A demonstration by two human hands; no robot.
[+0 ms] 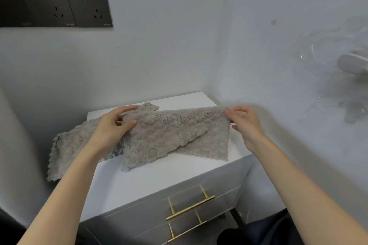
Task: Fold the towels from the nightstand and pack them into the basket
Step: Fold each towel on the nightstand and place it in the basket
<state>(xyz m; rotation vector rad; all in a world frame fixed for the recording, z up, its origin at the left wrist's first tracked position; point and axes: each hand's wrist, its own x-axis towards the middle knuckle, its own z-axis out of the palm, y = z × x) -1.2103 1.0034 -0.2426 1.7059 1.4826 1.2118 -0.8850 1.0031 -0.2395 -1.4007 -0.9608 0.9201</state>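
Two grey towels: we hold the first towel stretched between both grips, long axis left to right, lower edge on the nightstand. Our left hand and right hand each pinch an upper corner. The second towel lies beneath the left grip.

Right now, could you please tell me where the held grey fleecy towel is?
Centre of the head view: the grey fleecy towel hangs between left hand and right hand, lower edge on the white nightstand.
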